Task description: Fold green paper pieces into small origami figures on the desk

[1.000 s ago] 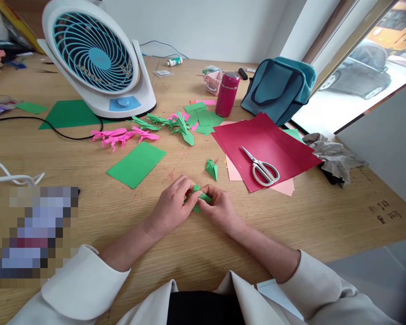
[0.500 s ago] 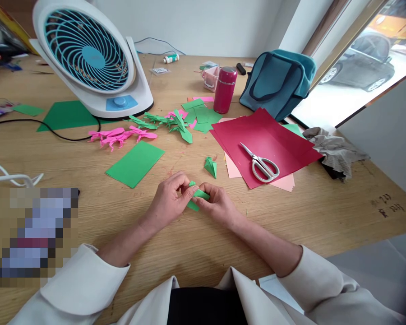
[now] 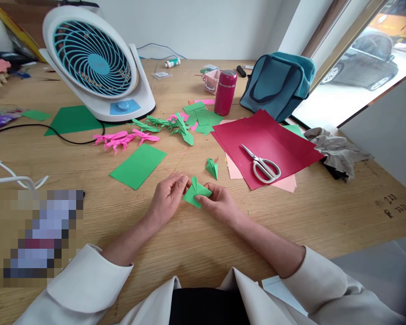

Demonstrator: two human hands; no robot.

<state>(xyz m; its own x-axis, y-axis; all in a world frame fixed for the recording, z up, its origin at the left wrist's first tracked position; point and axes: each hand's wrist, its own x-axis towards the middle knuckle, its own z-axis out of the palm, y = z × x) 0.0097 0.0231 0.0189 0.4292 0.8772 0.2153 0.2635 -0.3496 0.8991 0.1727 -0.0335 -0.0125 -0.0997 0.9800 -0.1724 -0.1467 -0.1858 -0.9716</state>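
A small piece of folded green paper (image 3: 191, 197) is held above the table in front of me, with a narrow raised flap at its top. My right hand (image 3: 219, 202) pinches its right side, the thumb lying across the front face. At the left edge, my left hand (image 3: 168, 195) is closed, its thumb and fingertips against the paper; some fingers are hidden behind it. Just beyond my hands lies another folded green piece (image 3: 212, 169). A flat green sheet (image 3: 138, 166) rests farther to the left.
Scissors (image 3: 264, 166) lie on red sheets (image 3: 284, 140) to the right. Pink folded figures (image 3: 120, 139) and green ones (image 3: 181, 128) sit behind. Farther back stand a fan (image 3: 98, 67), a red flask (image 3: 225, 92) and a blue bag (image 3: 277, 85). A blurred-out patch (image 3: 43, 230) covers the left.
The green paper has been spread wider and now faces me with its flap upright. My left thumb has drawn back from the paper's front to its left edge. The view has shifted slightly.
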